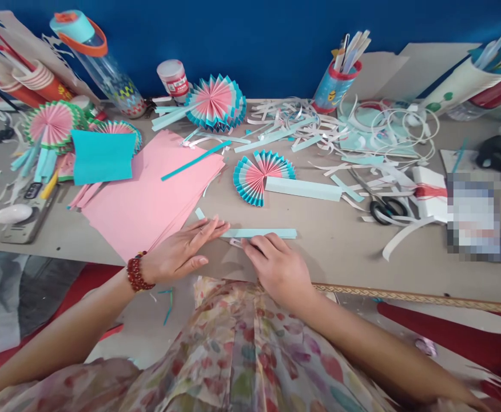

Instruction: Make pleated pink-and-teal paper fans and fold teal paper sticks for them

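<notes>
"Checking the left hand (186,243): what is its state?"

"Extended nearly flat, thumb spread from the fingers. Its fingertips rest at the near left end of the pale blue strip (271,233) without gripping it. A beaded bracelet (137,272) encircles the wrist."

"And the right hand (282,266)?"

"Curled, with thumb and forefinger closed on a small pale looped item (235,242). The strip runs just beyond its fingers, rightward from the left fingertips."

"Adjacent items?"

"Pink sheets (147,189) lie beyond and left of the left hand. Directly beyond the right hand is a part-circle pleated fan (245,180); farther out, to its right, are black-handled scissors (388,210)."
</notes>
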The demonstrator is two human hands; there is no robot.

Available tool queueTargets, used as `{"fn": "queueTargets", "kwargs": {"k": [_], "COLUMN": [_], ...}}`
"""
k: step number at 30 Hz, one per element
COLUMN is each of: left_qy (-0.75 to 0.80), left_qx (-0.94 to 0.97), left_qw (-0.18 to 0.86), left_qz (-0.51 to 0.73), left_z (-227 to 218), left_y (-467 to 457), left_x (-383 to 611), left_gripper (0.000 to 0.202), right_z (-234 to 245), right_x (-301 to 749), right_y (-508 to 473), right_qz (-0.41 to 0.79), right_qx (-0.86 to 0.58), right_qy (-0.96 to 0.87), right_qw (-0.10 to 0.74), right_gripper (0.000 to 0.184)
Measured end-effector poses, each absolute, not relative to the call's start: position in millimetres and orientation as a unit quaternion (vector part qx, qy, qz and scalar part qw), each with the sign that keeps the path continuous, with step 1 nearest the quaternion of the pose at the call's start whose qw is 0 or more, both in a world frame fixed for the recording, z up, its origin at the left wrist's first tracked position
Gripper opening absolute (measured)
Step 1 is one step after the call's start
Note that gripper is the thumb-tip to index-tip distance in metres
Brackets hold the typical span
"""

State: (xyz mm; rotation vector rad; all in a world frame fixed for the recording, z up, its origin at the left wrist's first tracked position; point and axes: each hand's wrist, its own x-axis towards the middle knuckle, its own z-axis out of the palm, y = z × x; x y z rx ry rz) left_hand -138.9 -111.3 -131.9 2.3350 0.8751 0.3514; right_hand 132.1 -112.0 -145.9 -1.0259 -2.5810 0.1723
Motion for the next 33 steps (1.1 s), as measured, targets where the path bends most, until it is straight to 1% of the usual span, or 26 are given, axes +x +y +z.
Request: {"fn": "queueTargets", "kwargs": {"k": [5,8,10,11,13,15,18,20,22,24,25,27,30,33], "left_qy": [0.340,0.354,0.374,0.386,0.413,0.439,0.461,0.464,0.464,0.463,0.465,0.467,0.480,0.503], "left_qx": [0.882,0.883,0.884,0.885,0.884,0.878,0.868,0.866,0.866,0.867,0.866,0.863,0.851,0.832], "left_qw": [0.300,0.278,0.246,0.225,0.177,0.138,0.121,0.120,0.117,0.111,0.110,0.113,0.128,0.140], "left_qz": [0.132,0.133,0.132,0.130,0.131,0.134,0.140,0.141,0.144,0.149,0.151,0.157,0.172,0.189], "left_z": [-133,-132,-131,-131,-131,-132,-133,-133,-132,-130,-129,-128,-128,-129], "left_y": [-112,-114,-114,-113,-111,-108,-100,-95,-91,-89,-88,-86,-85,-85], "left_x": [-140,-139,-135,-132,-122,-110,-93,-85,-81,-78,-77,-76,-77,-77], "left_gripper": [0.066,0.068,0.069,0.067,0.061,0.054,0.037,0.027,0.021,0.018,0.018,0.019,0.017,0.015], "right_z": [-140,-132,-127,-126,-126,-128,-129,-127,-124,-123,-124,-126,-130,-131], "right_x": [135,159,187,203,234,260,279,278,268,255,248,238,230,226], "right_y": [-122,-114,-99,-90,-72,-57,-46,-46,-52,-59,-63,-67,-67,-64], "right_qz": [0.112,0.129,0.106,0.076,0.012,-0.038,-0.068,-0.073,-0.049,0.020,0.059,0.101,0.108,0.102], "right_qx": [-0.320,-0.311,-0.343,-0.372,-0.445,-0.473,-0.479,-0.483,-0.468,-0.413,-0.390,-0.377,-0.384,-0.383], "right_qy": [-0.924,-0.921,-0.908,-0.899,-0.867,-0.855,-0.855,-0.850,-0.855,-0.880,-0.890,-0.895,-0.895,-0.898], "right_qw": [0.180,0.196,0.214,0.220,0.223,0.211,0.187,0.197,0.219,0.233,0.229,0.215,0.197,0.190], "right_gripper": [0.027,0.030,0.032,0.033,0.034,0.034,0.037,0.039,0.037,0.029,0.027,0.024,0.024,0.029]}}
